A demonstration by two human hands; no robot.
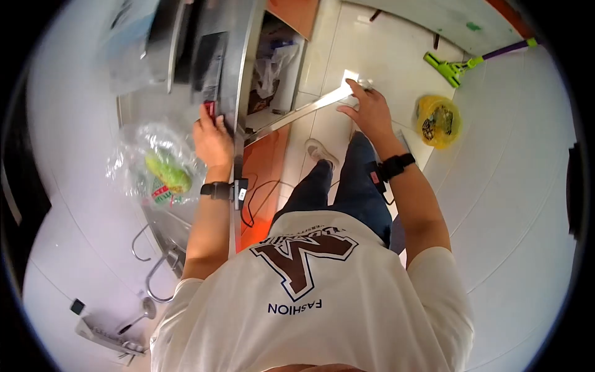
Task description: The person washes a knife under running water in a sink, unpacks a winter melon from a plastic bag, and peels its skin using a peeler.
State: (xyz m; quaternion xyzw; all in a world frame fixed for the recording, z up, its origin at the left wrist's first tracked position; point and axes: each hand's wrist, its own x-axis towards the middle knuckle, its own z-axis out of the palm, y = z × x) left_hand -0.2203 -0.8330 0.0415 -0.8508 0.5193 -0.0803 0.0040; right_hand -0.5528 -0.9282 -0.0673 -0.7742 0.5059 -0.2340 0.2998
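Note:
My left hand (212, 141) is at the counter edge, its fingers closed on the red end (210, 108) of a long dark flat thing, blurred, whose kind I cannot make out. Beside that hand, a clear plastic bag (127, 162) lies on the counter with a green, elongated vegetable (167, 170) in it. My right hand (370, 115) grips the outer end of an open cabinet door (304, 113), thumb and fingers at its top edge. Inside the cabinet (273, 74) are plastic bags and dark items, partly hidden.
A yellow bag-lined bin (425, 135) stands on the floor to the right. Near it, a green squeegee head (445, 68) on a purple pole leans at the wall. A curved metal faucet (162, 273) and a rack with a ladle (147, 309) are at lower left.

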